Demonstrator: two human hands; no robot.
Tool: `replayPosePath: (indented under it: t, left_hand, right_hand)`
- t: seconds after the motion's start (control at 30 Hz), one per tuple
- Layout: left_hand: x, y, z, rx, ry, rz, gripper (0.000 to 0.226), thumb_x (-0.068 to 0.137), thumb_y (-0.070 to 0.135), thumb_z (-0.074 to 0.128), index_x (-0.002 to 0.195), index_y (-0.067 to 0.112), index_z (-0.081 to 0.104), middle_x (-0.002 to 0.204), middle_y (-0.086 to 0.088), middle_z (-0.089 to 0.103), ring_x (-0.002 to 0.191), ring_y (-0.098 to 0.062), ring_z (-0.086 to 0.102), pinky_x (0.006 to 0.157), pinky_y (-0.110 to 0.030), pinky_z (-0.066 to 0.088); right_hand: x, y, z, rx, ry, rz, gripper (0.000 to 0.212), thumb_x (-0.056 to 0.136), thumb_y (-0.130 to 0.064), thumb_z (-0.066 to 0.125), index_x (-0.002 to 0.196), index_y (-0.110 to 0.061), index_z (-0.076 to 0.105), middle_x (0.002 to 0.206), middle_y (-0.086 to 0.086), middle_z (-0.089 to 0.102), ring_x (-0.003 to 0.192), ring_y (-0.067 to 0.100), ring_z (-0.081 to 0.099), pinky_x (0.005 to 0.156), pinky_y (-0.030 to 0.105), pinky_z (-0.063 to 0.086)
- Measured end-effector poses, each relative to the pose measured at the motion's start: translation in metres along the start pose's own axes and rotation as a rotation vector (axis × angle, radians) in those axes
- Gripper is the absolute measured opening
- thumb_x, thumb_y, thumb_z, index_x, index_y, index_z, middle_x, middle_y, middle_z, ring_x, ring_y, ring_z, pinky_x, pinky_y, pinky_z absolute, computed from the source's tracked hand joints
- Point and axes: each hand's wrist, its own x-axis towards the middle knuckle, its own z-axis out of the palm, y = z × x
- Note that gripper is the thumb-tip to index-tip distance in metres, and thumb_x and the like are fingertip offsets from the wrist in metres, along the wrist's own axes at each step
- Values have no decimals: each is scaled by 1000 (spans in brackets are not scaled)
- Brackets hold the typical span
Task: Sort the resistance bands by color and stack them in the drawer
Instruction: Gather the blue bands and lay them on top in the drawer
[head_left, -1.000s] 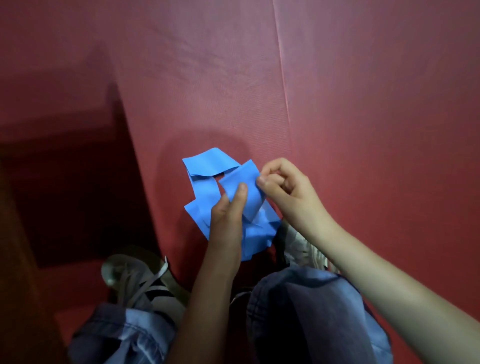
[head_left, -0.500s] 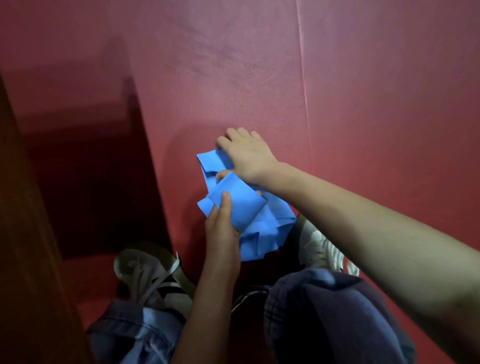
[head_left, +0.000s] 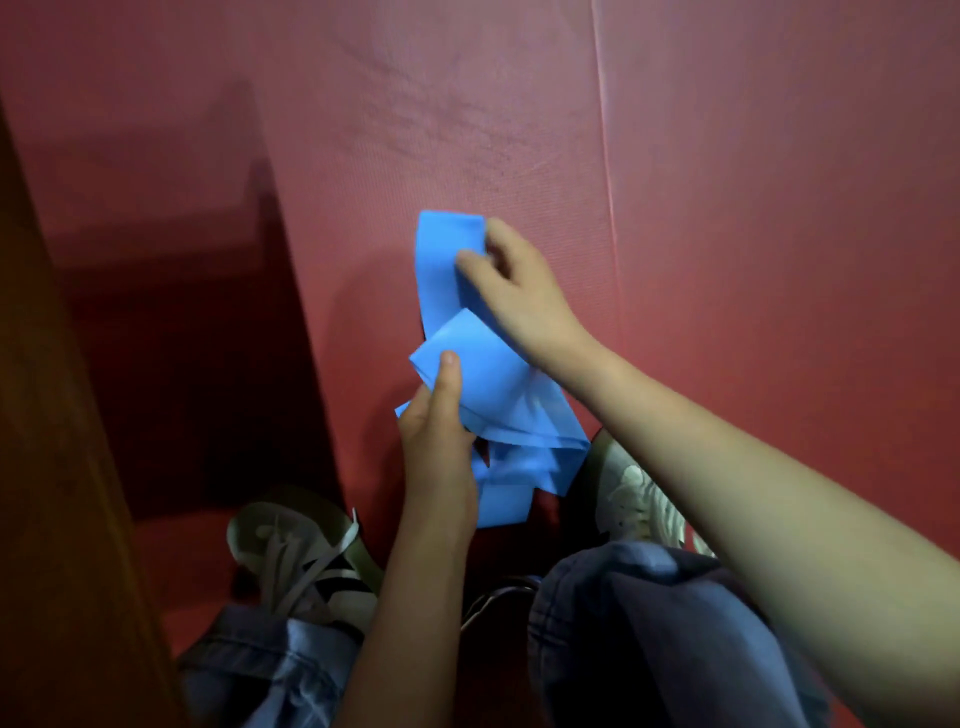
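Blue band (head_left: 439, 270) pinched by left hand (head_left: 436, 436), right hand (head_left: 519, 293).

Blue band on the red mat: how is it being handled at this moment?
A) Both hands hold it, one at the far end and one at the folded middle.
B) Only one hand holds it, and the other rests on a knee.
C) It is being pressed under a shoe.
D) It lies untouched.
A: the right hand pinches the far end of the blue band, and the left hand has its grip on the folded middle.
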Motion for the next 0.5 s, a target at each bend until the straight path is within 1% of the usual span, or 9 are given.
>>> replayPosePath:
  t: [0.03,0.07,0.1,0.17,0.23,0.3,0.37,0.43,0.5]
  left_hand:
    - [0,5,2,-11,6,26,27,93,23,43,79,17,65,70,5,72,68,-11,66,66,-25,54]
    - [0,10,4,-8,16,54,28,94,24,43,77,17,65,68,6,72,68,-10,66,67,-24,54]
    - [1,15,4,-2,36,89,30,94,25,42,75,18,64,67,6,71,68,-10,65,67,-25,53]
    - [3,25,5,7,91,163,30,94,25,43,73,17,62,71,3,68,75,-15,61,72,-30,49]
    - [5,33,7,12,126,221,27,94,24,43,76,16,61,78,-1,64,80,-19,57,76,-33,46]
    - [5,36,9,29,139,248,27,94,23,43,73,18,59,71,4,62,75,-16,54,71,-30,45]
    - [6,37,11,51,127,260,27,93,28,45,71,18,57,67,5,61,74,-16,53,68,-29,44]
    - [4,37,14,108,66,288,28,86,41,48,73,17,54,77,-8,55,78,-22,49,70,-35,42]
    - [1,38,20,147,32,305,26,89,37,46,72,20,54,82,-9,54,81,-20,49,72,-34,42]
  right_hand:
    - [-3,-10,-7,156,39,37,26,78,-20,46,74,6,45,67,7,36,64,12,34,60,29,31]
    - [-7,-17,-14,270,61,49,23,79,-18,47,70,3,45,64,7,36,61,10,34,57,26,30]
    - [-10,-23,-21,348,84,57,19,80,-15,47,65,-5,44,59,3,38,56,5,35,53,20,30]
    - [-16,-30,-34,436,93,53,24,84,-8,47,62,-16,43,47,-13,46,45,-5,38,47,11,30]
    - [-20,-33,-42,510,122,76,18,79,-13,48,63,-19,47,45,-16,52,47,-6,43,49,13,34]
    - [-22,-36,-52,583,152,100,8,74,-17,50,66,-20,52,49,-15,56,51,-1,47,54,19,37]
    - [-26,-38,-61,608,111,94,5,73,-17,50,72,-18,55,53,-13,61,52,1,51,55,21,41]
    - [-32,-43,-66,590,-12,91,6,76,-13,51,77,-17,56,55,-13,64,52,-1,56,54,14,45]
    - [-39,-47,-64,559,-147,118,11,84,-6,53,78,-16,55,52,-9,65,48,-1,57,48,12,46]
